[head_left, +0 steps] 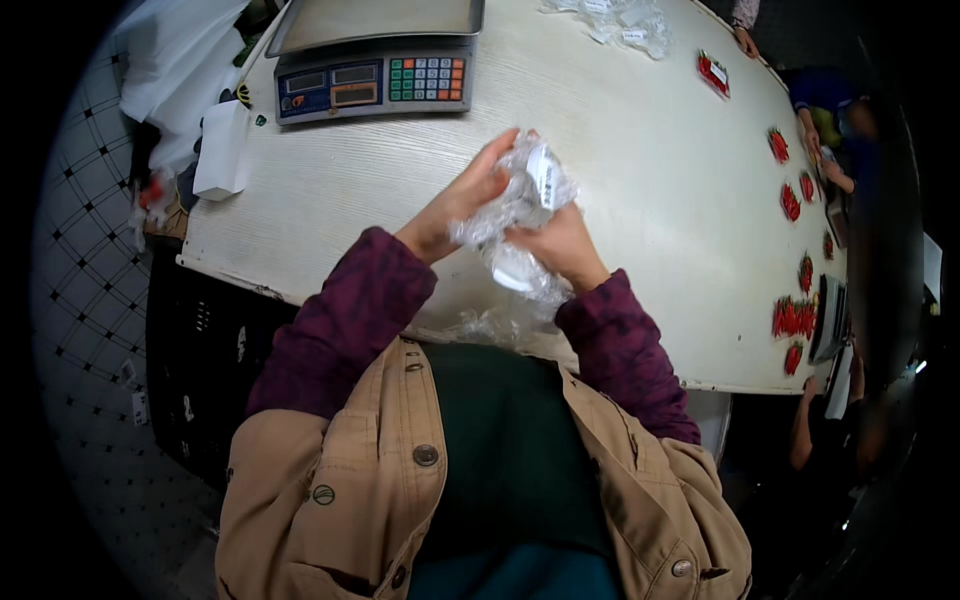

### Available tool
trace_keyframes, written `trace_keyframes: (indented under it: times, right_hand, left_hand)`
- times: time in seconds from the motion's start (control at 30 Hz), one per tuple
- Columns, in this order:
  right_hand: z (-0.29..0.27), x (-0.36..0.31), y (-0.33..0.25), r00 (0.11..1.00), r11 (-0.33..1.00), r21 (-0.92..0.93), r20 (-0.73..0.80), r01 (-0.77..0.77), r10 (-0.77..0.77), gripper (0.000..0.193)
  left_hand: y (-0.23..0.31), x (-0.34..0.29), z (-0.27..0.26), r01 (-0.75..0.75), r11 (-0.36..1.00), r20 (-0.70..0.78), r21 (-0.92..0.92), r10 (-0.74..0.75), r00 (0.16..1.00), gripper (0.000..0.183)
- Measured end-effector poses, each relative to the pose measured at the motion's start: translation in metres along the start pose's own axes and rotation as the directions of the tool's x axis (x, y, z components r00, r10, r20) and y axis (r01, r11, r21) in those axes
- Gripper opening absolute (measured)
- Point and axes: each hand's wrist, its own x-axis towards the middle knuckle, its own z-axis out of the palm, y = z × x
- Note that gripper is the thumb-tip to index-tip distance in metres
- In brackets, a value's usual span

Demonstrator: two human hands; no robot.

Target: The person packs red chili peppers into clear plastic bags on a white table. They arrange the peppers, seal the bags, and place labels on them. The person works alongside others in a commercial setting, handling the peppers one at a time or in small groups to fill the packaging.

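Note:
Both hands are raised over the near part of the white table, gripping a crumpled bunch of clear plastic bags (520,205) with white labels on them. My left hand (455,210) is closed on the bunch's left side, its fingers reaching up along the top. From the right, my right hand (565,245) grips the same bunch, the thumb pointing left across the plastic and the other fingers mostly hidden behind it. More clear plastic (490,325) lies at the table edge close to my body.
A weighing scale (375,75) stands at the far left beside a white box (222,150). More labelled clear bags (615,22) lie at the far edge. Along the right side sit several packs of red peppers (795,318) and another scale (830,318). Other people (835,150) are at that side.

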Motion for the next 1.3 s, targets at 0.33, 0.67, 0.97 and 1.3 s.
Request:
trace_keyframes:
  times: [0.33, 0.67, 0.97, 1.3]
  right_hand:
    - [-0.142, -0.061, -0.032, 0.78, 0.968, 0.085, -0.612, 0.235, -0.135, 0.024]
    - [-0.274, -0.232, 0.049, 0.343, 0.78, 0.327, -0.927, 0.534, 0.153, 0.029]
    - [-0.231, -0.366, 0.078, 0.077, 0.717, 0.251, -0.961, 0.65, 0.267, 0.034]
    - [-0.066, -0.399, -0.001, -0.214, 0.685, 0.189, -0.863, 0.703, 0.458, 0.05]
  left_hand:
    - [0.006, 0.035, 0.04, -0.157, 0.831, -0.045, 0.534, 0.213, 0.976, 0.077]
    - [-0.143, -0.009, 0.134, -0.416, 0.134, 0.414, 0.899, 0.049, 0.909, 0.061]
    - [-0.149, 0.04, 0.291, -0.775, 0.388, 0.744, 0.499, 0.267, 0.613, 0.075]
    - [-0.217, -0.031, 0.367, -0.753, 0.657, 0.98, -0.032, 0.169, 0.105, 0.093]
